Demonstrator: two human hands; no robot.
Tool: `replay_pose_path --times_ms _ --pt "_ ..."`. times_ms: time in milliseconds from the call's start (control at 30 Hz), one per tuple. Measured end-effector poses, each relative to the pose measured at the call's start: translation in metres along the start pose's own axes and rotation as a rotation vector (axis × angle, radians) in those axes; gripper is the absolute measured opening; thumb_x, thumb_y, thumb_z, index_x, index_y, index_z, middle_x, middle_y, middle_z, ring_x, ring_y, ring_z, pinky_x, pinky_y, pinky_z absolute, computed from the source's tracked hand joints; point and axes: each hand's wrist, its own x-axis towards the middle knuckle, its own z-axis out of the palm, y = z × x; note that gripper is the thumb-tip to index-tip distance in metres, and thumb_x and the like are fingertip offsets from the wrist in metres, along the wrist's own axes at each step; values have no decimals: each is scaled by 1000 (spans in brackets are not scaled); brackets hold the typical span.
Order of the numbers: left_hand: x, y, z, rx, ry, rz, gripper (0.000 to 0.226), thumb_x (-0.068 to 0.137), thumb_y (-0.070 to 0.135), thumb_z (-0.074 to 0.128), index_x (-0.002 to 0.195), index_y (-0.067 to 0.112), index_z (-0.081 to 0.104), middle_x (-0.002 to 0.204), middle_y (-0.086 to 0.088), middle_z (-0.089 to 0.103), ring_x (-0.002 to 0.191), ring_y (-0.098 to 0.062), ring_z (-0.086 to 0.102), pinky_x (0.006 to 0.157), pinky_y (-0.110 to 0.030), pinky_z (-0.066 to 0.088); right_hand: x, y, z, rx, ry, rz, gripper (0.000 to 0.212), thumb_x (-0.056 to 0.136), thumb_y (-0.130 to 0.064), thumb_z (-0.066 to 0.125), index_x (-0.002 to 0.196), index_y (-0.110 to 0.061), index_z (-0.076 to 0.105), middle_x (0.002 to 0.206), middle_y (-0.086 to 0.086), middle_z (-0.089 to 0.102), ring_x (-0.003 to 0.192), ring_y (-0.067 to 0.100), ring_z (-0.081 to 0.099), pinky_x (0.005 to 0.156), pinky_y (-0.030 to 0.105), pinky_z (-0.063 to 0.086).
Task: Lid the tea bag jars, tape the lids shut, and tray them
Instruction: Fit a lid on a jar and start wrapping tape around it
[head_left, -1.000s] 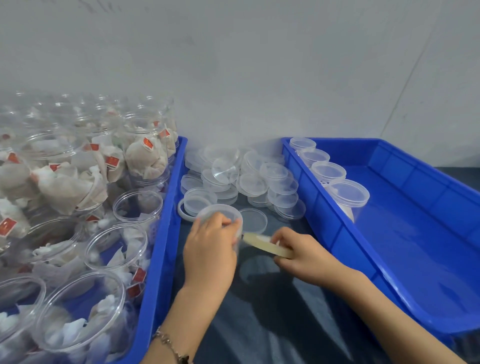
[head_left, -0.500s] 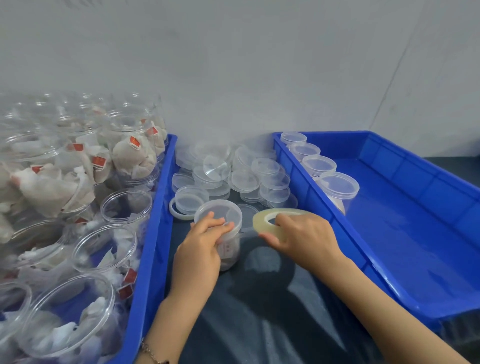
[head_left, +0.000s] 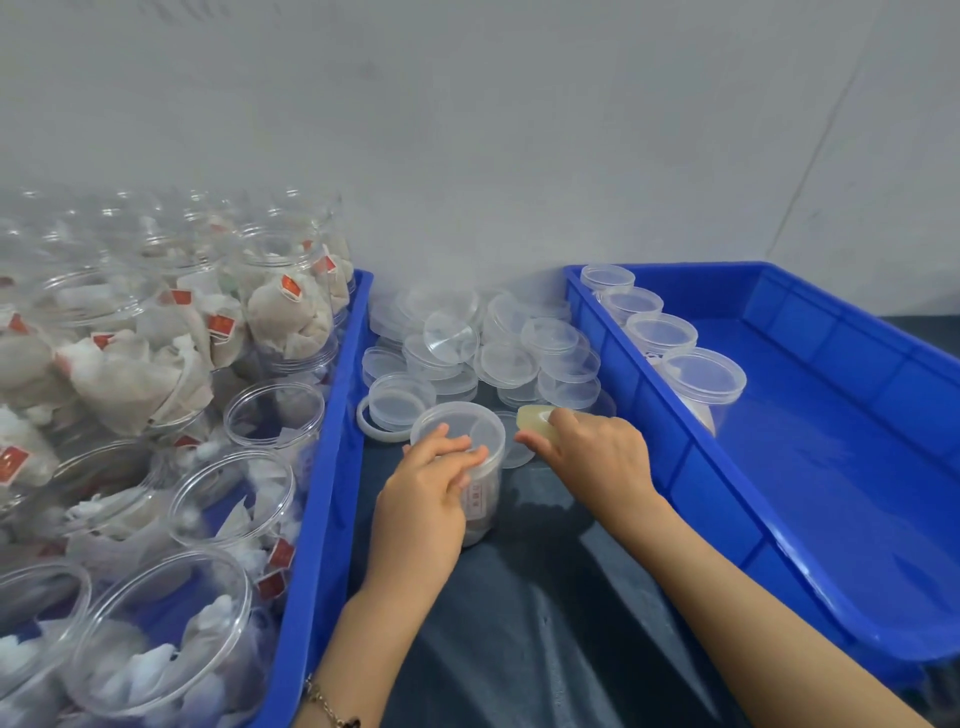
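A lidded clear tea bag jar (head_left: 480, 499) stands on the dark cloth between two blue trays. My left hand (head_left: 423, 499) grips its near side, fingers curled over the lid rim (head_left: 457, 426). My right hand (head_left: 597, 457) holds a roll of clear tape (head_left: 532, 420) just right of the lid. Loose clear lids (head_left: 483, 348) are heaped behind the jar. The left blue tray (head_left: 332, 467) is packed with open jars of tea bags (head_left: 280, 312). The right blue tray (head_left: 831, 467) holds several lidded jars (head_left: 701, 374) in a row along its left wall.
A grey wall (head_left: 467, 130) rises close behind the trays. Dark cloth (head_left: 545, 623) covers the table between the trays. A white ring (head_left: 369, 426) lies by the lids near the left tray. Most of the right tray's floor is bare.
My right hand lifted the tape roll off the cloth and brought it up beside the jar's lid. My left hand stayed on the jar, its fingers shifting over the rim.
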Motion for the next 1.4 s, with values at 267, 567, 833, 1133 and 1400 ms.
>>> replay_pose_path --times_ms 267,567,833,1133,1400 --pt "8 21 10 362 84 68 45 80 41 67 116 14 62 119 -5 60 131 -26 40 112 -44 24 2 -7 0 -45 52 -30 56 81 -56 60 46 -14 47 35 -1 41 28 17 39 38 19 20" --pt "38 14 26 653 -235 -103 77 85 72 34 148 37 7 159 -3 0 144 -30 -11 112 -55 -4 -2 -4 -7 -57 25 -57 54 75 -56 63 45 -15 46 33 -2 39 27 15 36 34 20 23" --pt "37 15 23 564 -222 -101 55 89 54 45 139 39 29 152 3 18 139 -25 11 106 -47 27 -19 7 -15 308 -372 97 61 96 -48 35 147 -18 22 114 0 65 95 21 61 71 30 41" --pt "43 26 23 618 -353 -154 50 86 39 51 131 33 30 141 -1 23 139 -31 9 105 -66 15 -23 15 -32 908 -851 380 67 86 -39 53 135 -62 13 62 -2 59 52 9 54 56 31 52" --pt "38 21 21 614 -310 -91 56 86 50 50 134 34 27 139 0 23 130 -26 20 101 -47 23 -22 3 -17 958 -844 312 44 83 -32 45 122 -53 48 59 -27 54 54 -9 51 55 7 38"
